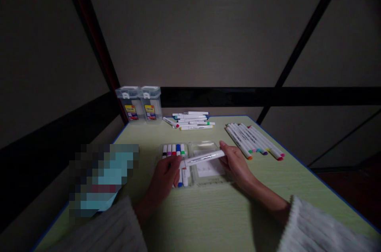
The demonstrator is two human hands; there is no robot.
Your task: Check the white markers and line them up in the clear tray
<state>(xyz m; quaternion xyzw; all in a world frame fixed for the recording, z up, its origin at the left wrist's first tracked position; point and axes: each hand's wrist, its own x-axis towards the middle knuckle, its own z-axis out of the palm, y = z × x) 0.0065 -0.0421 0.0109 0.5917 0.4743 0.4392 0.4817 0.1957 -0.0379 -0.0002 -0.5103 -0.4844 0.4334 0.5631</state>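
A white marker (pixel 205 158) is held level between both hands above an open clear plastic case (pixel 208 181). My left hand (pixel 165 174) pinches its left end, and my right hand (pixel 235 162) has its fingers closed round the right end. In the case's left half lie several capped markers (pixel 174 149), with black, purple, red, blue and green caps at the top; my left hand covers part of them. A white paper card (pixel 205 169) lies in the right half, partly behind the held marker.
Two clear lidded boxes (pixel 131 105) stand at the back left. Loose white markers (pixel 193 122) are piled at the back middle, and a row of markers (pixel 247 139) lies at the right. A blurred light-blue item (pixel 110 176) sits on the left of the table (pixel 208 220).
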